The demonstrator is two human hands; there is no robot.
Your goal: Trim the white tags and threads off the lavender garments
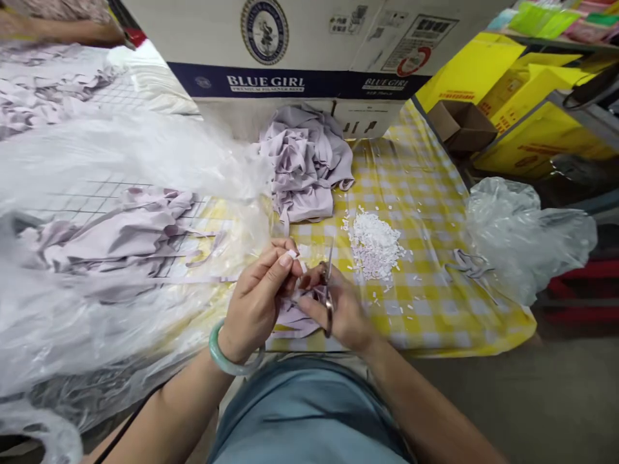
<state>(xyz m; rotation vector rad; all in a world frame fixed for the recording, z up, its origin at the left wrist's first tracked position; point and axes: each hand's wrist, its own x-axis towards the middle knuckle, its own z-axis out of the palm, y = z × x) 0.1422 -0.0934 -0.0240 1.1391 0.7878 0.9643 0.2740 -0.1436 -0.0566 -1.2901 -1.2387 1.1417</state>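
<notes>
My left hand [258, 296], with a green bangle at its wrist, pinches a small white label [293, 254] between thumb and forefinger. A pair of scissors [329, 309] is in my right hand [348, 316], blades pointing up and away from me, close beside the left fingers. Beneath both hands lies a piece of lilac fabric [297, 322] at the table's near edge, partly hidden by them. Just right of the scissors, many small white pieces [374, 248] form a loose heap. Crumpled lilac fabric [309, 164] is piled beyond my hands.
A white and blue carton [300, 45] stands at the back of the yellow checked tablecloth [425, 258]. Clear plastic sheeting [111, 154] and more lilac cloth [116, 238] spread leftward. A plastic bag [527, 238] sits at the right edge. Another person's arm [62, 29] shows top left.
</notes>
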